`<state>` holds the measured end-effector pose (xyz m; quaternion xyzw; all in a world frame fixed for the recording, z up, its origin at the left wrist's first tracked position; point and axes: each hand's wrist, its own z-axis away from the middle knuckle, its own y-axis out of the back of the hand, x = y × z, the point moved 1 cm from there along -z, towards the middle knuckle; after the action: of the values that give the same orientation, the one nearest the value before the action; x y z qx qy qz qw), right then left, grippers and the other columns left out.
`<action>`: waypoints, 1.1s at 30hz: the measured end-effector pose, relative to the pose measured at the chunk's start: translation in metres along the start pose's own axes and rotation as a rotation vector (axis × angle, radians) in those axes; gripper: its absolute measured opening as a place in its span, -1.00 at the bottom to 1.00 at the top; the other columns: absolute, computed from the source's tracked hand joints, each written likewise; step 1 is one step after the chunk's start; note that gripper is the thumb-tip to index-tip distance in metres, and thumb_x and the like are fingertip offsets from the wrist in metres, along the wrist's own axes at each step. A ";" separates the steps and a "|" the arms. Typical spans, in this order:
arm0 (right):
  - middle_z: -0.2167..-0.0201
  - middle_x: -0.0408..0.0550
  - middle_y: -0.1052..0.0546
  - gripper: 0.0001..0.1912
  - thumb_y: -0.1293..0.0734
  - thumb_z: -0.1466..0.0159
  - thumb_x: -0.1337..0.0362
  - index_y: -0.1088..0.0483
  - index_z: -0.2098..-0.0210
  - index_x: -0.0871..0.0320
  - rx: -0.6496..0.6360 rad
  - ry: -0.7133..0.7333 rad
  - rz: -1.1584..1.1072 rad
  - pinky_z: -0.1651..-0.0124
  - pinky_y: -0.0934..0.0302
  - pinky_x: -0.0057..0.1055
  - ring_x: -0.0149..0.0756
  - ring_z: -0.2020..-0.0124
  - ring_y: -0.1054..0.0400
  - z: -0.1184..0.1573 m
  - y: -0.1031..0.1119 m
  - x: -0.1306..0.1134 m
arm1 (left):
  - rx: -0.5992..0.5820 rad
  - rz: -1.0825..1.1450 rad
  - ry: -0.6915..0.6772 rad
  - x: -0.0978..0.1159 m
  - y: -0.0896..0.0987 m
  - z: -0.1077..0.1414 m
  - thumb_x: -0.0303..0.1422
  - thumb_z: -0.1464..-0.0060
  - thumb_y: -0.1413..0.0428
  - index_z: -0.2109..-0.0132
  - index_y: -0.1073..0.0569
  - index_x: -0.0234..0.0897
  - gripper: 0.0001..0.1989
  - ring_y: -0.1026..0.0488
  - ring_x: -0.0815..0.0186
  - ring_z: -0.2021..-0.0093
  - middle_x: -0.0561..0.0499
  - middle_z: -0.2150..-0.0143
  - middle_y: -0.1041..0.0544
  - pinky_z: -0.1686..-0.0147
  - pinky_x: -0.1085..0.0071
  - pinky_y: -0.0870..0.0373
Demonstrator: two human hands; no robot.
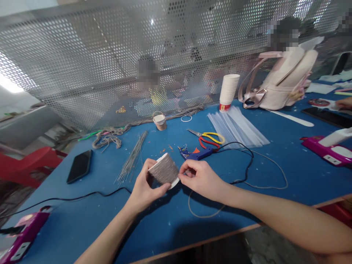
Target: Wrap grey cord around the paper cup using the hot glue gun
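Note:
My left hand point(147, 187) grips a white paper cup wrapped in grey cord point(164, 169), tilted on its side above the blue table. At the cup's right edge, my right hand point(199, 178) is closed in a pinch on the grey cord point(202, 217), whose loose length loops below and right of that wrist. Just beyond the hands lies a blue glue gun point(202, 154). Behind it are scissors point(210, 138) with one yellow and one red handle. A small cord-wrapped cup with a handle point(160, 123) stands farther back.
Thin wires point(132, 157) and a phone point(79, 167) lie left. Grey cord point(108, 138) runs along the perforated metal screen point(110, 73). Stacked paper cups point(229, 90), clear plastic strips point(238, 126) and a backpack point(283, 82) sit back right. Purple power strips point(327, 150) and black cables flank the hands.

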<state>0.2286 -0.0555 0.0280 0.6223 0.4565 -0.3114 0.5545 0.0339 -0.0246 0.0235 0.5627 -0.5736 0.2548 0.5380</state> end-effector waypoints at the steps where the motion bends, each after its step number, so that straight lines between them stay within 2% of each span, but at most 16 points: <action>1: 0.66 -0.30 -0.23 -0.92 -0.35 -0.10 0.39 -0.37 0.51 0.16 -0.008 -0.015 -0.008 0.49 0.02 -0.49 -0.48 0.59 -0.09 0.000 0.000 0.000 | -0.003 -0.004 -0.004 -0.001 0.000 0.000 -0.33 0.16 -0.30 0.22 -0.33 -0.23 -0.64 -0.33 0.31 0.30 0.05 0.27 -0.30 0.31 0.39 -0.30; 10: 0.61 -0.26 -0.31 -0.95 -0.34 -0.09 0.39 -0.37 0.49 0.18 -0.076 -0.119 -0.153 0.46 -0.03 -0.48 -0.47 0.56 -0.13 -0.004 0.000 0.001 | -0.041 -0.019 -0.052 -0.005 0.003 0.000 -0.36 0.12 -0.29 0.18 -0.32 -0.21 -0.64 -0.30 0.32 0.27 0.05 0.23 -0.27 0.28 0.41 -0.28; 17: 0.61 -0.29 -0.28 -0.90 -0.34 -0.08 0.44 -0.32 0.49 0.18 -0.139 -0.190 -0.297 0.44 -0.03 -0.49 -0.48 0.54 -0.13 -0.007 0.003 -0.005 | -0.038 0.026 -0.095 -0.009 0.006 0.000 -0.33 0.13 -0.32 0.17 -0.36 -0.21 -0.62 -0.30 0.31 0.26 0.02 0.20 -0.27 0.28 0.42 -0.27; 21: 0.41 -0.23 -0.38 -0.79 -0.39 -0.03 0.41 -0.31 0.35 0.18 -0.152 -0.210 -0.360 0.45 -0.08 -0.49 -0.52 0.54 -0.14 -0.007 0.004 -0.004 | -0.050 0.122 -0.129 -0.011 0.008 -0.001 -0.23 0.20 -0.38 0.26 -0.36 -0.23 -0.59 -0.30 0.30 0.27 0.00 0.20 -0.30 0.32 0.44 -0.27; 24: 0.15 -0.08 -0.46 -0.62 -0.40 -0.04 0.40 -0.32 0.14 0.18 -0.215 -0.198 -0.397 0.46 -0.10 -0.48 -0.58 0.58 -0.12 -0.006 0.002 -0.004 | -0.046 0.213 -0.120 -0.019 0.009 0.000 -0.11 0.09 -0.30 0.29 -0.38 -0.22 -0.64 -0.31 0.26 0.20 -0.02 0.16 -0.33 0.27 0.43 -0.30; 26: 0.06 0.00 -0.47 -0.52 -0.40 -0.04 0.40 -0.31 0.04 0.18 -0.238 -0.165 -0.423 0.42 -0.16 -0.45 -0.55 0.54 -0.20 -0.005 -0.001 -0.004 | -0.015 0.250 -0.090 -0.024 0.009 0.000 -0.11 -0.01 -0.24 0.25 -0.41 -0.19 -0.71 -0.33 0.23 0.10 -0.03 0.07 -0.34 0.18 0.41 -0.31; 29: 0.02 0.05 -0.46 -0.51 -0.38 -0.06 0.39 -0.29 0.00 0.19 -0.201 -0.107 -0.436 0.36 -0.22 -0.43 -0.45 0.41 -0.31 -0.004 -0.005 -0.003 | 0.084 0.309 -0.056 -0.028 0.004 0.000 -0.14 0.00 -0.25 0.12 -0.43 -0.09 -0.69 -0.29 0.19 -0.07 -0.02 -0.07 -0.33 0.05 0.36 -0.31; 31: 0.01 0.04 -0.46 -0.53 -0.37 -0.08 0.38 -0.29 0.00 0.17 -0.135 -0.072 -0.410 0.36 -0.23 -0.43 -0.43 0.38 -0.32 -0.002 -0.008 -0.001 | 0.163 0.337 -0.023 -0.027 -0.001 0.000 -0.14 0.04 -0.28 0.04 -0.41 -0.04 -0.59 -0.30 0.19 -0.09 0.00 -0.09 -0.35 0.03 0.34 -0.32; 33: 0.01 0.02 -0.47 -0.53 -0.36 -0.10 0.39 -0.29 -0.02 0.16 -0.075 -0.046 -0.374 0.38 -0.22 -0.43 -0.44 0.41 -0.30 -0.002 -0.009 0.001 | 0.227 0.344 0.031 -0.024 -0.007 0.000 -0.14 0.06 -0.30 0.00 -0.39 -0.01 -0.53 -0.37 0.21 -0.01 0.01 -0.05 -0.38 0.06 0.33 -0.36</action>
<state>0.2203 -0.0534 0.0234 0.4982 0.5625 -0.4058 0.5203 0.0348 -0.0172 -0.0003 0.5096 -0.6206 0.4142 0.4286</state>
